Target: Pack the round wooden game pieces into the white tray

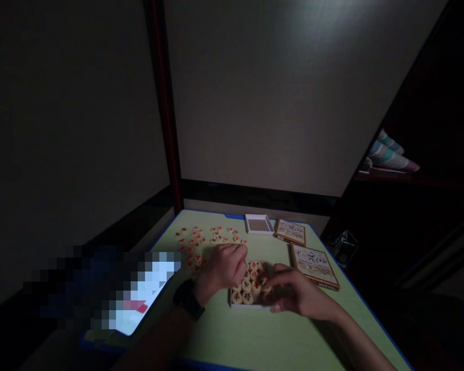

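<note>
Tray (251, 306), walls likely corralling our pieces (248, 298). Over its left, our left hand (227, 265), curled, grip unclear; over its right, our right hand (302, 294), thumb and fingers parted.

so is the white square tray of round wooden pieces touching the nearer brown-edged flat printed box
Apart: the head view shows green tabletop between the white square tray and the nearer box.
</note>
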### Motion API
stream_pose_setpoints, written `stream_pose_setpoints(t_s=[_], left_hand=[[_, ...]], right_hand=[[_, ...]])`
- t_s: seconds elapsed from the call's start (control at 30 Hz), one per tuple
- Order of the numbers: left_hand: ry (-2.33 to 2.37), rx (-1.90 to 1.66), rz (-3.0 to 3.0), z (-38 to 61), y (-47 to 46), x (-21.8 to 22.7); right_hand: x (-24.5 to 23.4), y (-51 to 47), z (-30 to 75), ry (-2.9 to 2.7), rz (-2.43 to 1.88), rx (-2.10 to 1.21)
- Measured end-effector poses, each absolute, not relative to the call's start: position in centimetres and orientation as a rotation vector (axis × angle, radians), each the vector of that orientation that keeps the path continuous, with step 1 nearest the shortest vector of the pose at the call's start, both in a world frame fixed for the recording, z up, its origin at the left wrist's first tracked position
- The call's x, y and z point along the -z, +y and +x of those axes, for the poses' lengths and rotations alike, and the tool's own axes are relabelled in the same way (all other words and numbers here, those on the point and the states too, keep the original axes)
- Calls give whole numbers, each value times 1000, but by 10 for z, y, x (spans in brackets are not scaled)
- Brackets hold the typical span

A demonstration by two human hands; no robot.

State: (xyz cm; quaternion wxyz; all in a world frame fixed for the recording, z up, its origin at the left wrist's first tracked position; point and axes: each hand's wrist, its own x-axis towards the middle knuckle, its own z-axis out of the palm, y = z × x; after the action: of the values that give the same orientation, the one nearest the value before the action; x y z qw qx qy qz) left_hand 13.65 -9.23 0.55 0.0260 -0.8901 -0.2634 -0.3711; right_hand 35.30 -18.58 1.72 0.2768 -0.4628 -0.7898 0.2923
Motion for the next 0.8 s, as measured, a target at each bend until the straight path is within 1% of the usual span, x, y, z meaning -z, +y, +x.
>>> stream_pose_setpoints(t_s=[0.07, 0.1, 0.13, 0.2, 0.33, 0.43, 0.53, 0.8], left_hand=[[-1051, 1027, -2771, 125, -84, -21], [-1178, 907, -2776, 118, -78, -29], [-1279, 753, -2771, 109, -72, -35], [-1435, 339, -2745, 90, -62, -44], [-1439, 56, -2762, 61, -57, -32], [-1370, -20, -2768, 57, -65, -14], [-1321, -11, -2778, 61, -70, -6], [-1357, -106, -2766, 62, -61, -16]], right_hand=[[-16, -184, 356, -1973, -1283, -682], [-14, -182, 357, -1866, -1319, -616], [-12, -180, 357, -1745, -1356, -557], [-7, -175, 356, -1522, -1412, -476], [-1, -169, 352, -1364, -1438, -436], [2, -167, 349, -1354, -1422, -420], [5, -166, 348, -1354, -1420, -399], [9, -162, 353, -1332, -1423, -374]])
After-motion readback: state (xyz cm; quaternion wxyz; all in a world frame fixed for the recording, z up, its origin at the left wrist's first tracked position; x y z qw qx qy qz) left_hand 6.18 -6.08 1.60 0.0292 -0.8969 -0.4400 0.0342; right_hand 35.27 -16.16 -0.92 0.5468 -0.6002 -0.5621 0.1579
